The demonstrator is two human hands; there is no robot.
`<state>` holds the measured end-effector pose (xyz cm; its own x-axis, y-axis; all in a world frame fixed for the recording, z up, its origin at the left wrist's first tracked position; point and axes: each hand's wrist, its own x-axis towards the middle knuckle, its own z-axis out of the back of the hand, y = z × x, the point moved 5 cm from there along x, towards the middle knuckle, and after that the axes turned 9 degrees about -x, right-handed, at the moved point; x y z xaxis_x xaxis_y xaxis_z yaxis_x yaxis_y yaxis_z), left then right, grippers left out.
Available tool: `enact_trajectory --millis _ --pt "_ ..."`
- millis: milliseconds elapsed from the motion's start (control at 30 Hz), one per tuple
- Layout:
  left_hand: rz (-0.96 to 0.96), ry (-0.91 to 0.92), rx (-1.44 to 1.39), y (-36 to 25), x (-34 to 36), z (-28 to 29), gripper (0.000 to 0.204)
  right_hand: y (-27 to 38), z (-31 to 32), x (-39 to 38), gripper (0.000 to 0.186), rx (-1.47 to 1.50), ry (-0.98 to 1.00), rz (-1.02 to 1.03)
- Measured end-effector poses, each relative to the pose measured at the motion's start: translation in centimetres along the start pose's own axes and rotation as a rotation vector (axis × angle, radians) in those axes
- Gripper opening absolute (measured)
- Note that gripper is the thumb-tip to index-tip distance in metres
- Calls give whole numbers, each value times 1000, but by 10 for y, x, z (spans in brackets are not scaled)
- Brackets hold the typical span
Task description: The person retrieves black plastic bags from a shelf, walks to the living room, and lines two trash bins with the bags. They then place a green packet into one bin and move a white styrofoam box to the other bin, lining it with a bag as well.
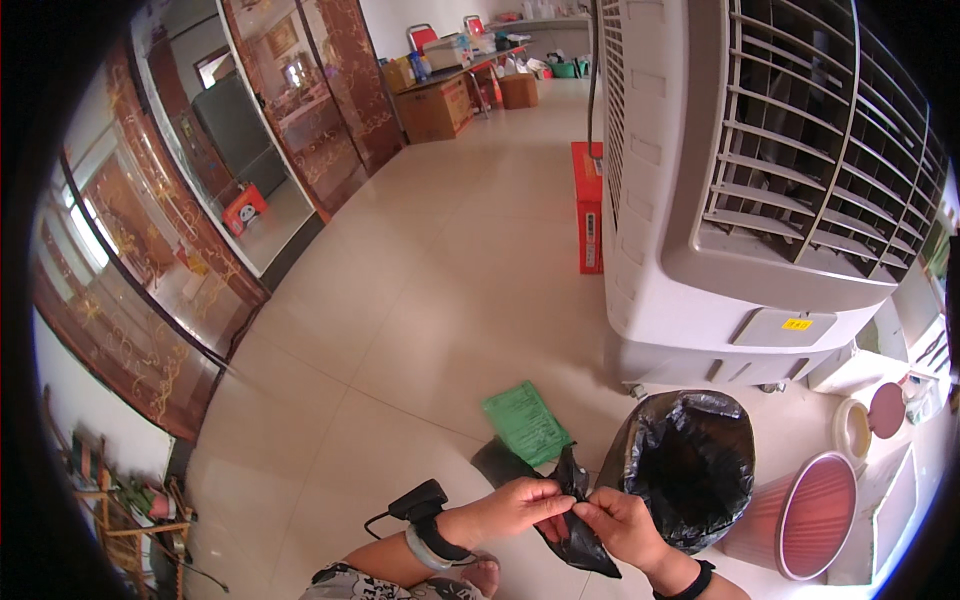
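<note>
My left hand (515, 508) and my right hand (625, 530) pinch a black plastic bag (580, 557) between their fingertips, close together at the lower middle. Just behind it lies a green plastic packet (520, 418) on the floor. A large bin (628, 440) lined with black plastic stands to the right of my hands, its inside dark. A pink bin (805, 515) with a pale rim stands beside it at the lower right.
A large air cooler (665, 320) on wheels fills the right, beside a red box (588, 235). Glass doors (360, 120) line the left. Cardboard boxes (430, 112) sit under a table at the back. Tiled floor (410, 290) lies between. A plant stand (120, 510) is at lower left.
</note>
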<state>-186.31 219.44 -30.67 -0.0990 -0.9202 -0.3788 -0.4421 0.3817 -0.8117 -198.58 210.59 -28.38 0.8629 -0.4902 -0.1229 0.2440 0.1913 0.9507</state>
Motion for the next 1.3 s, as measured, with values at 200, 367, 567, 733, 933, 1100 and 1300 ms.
enact_trajectory --millis 200,367,567,733,933,1100,1300 --pt "-170 -144 -65 -18 -10 4 21 12 13 9 13 -115 -134 67" --pt "-63 -216 -68 -19 -17 7 21 23 -2 15 33 -72 -34 77" --pt "-145 -432 32 -24 -29 31 20 29 -31 23 49 188 29 89" --pt "-212 -229 1 -27 -38 26 19 14 -39 25 26 315 116 -103" --pt "-250 -366 98 -41 -46 27 24 0 -33 26 13 171 54 -96" --pt "-331 -570 19 -60 -72 50 26 -15 -7 31 13 271 -97 -257" --pt "-665 -639 -345 -71 -105 86 9 -4 34 41 19 258 -212 -100"
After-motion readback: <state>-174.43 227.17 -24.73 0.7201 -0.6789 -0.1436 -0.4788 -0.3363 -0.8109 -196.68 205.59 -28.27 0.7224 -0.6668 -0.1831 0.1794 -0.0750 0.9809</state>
